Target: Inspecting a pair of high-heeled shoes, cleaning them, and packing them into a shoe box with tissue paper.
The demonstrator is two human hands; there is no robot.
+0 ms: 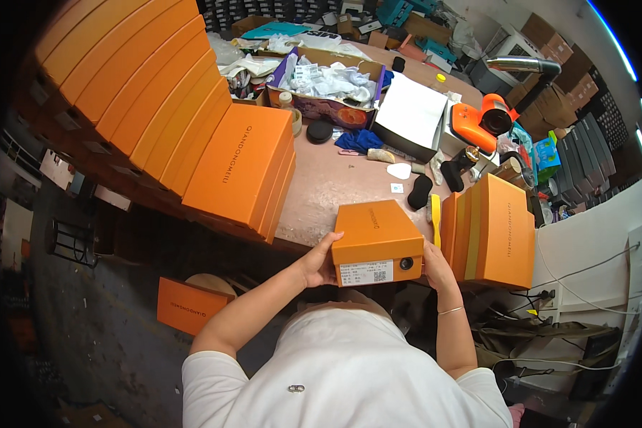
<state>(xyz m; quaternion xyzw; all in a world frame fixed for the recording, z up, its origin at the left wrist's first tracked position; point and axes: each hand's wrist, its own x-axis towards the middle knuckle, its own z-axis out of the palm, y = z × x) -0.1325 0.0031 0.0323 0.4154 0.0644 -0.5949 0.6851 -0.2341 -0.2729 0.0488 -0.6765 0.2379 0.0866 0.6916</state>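
Both hands, left hand (pixel 317 265) and right hand (pixel 435 269), fingers gripping orange shoebox (pixel 375 235), between orange box stacks (pixel 488 230).

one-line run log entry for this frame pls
left hand: holds orange shoebox at its left end | right hand: holds its right end | box: closed, at table edge | right of it: upright orange boxes

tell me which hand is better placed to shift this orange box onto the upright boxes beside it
Right, probably. The right hand grips the orange shoe box on the side facing the upright orange boxes, almost touching them. The left hand holds the far side, away from them.
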